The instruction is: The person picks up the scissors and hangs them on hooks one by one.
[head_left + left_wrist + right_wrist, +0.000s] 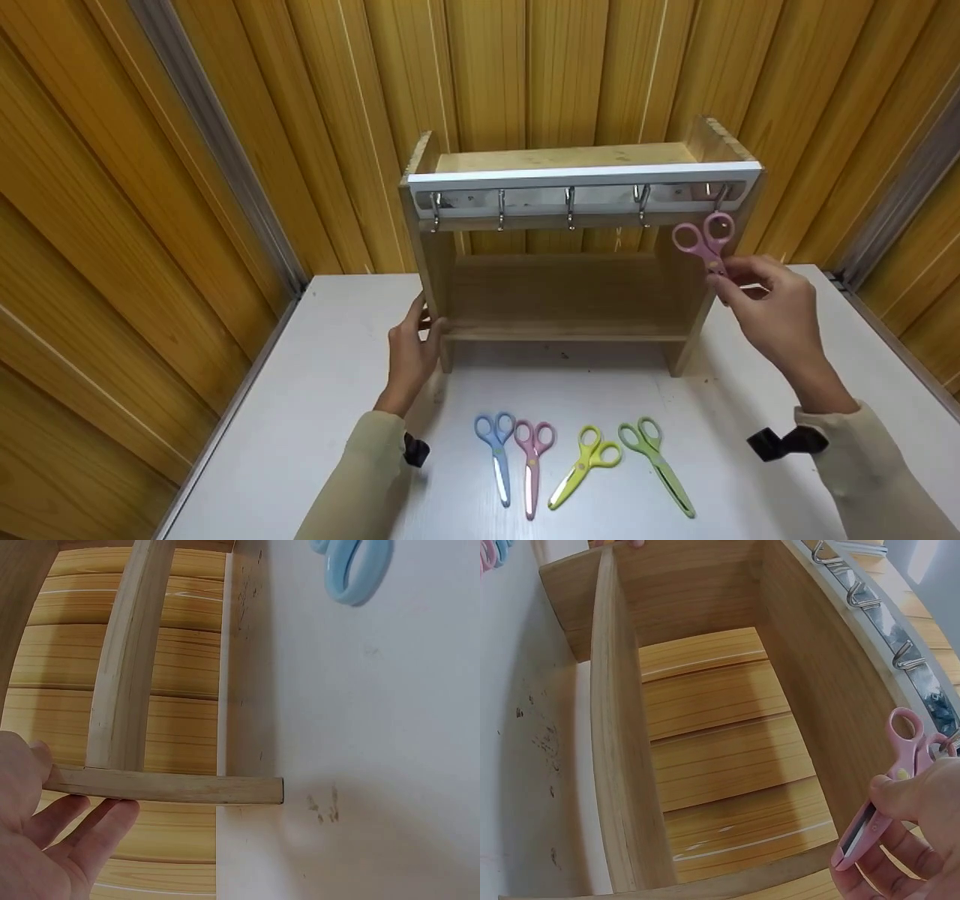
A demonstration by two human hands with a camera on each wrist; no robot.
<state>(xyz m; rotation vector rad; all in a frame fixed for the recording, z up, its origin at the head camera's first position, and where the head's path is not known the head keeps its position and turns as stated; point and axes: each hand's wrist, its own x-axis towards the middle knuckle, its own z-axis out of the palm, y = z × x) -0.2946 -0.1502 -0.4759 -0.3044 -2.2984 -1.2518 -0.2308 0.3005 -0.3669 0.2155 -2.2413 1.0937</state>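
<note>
My right hand [780, 304] pinches pink scissors [889, 784] by the blades, handles up. One finger loop overlaps the rightmost hook [721, 196] on the rack; whether it bears on the hook cannot be told. The hook rack [585, 172] runs along the top front of a wooden shelf [555, 296]. At the shelf's left side, my left hand [412, 352] grips the side panel [165, 786], thumb on one face and fingers on the other.
In front of the shelf lie blue scissors [497, 450], a second pink pair [532, 457], yellow scissors [583, 469] and green scissors [660, 465] on the white table [270, 442]. The other hooks [501, 208] hold nothing. Wood-patterned walls [487, 67] stand behind.
</note>
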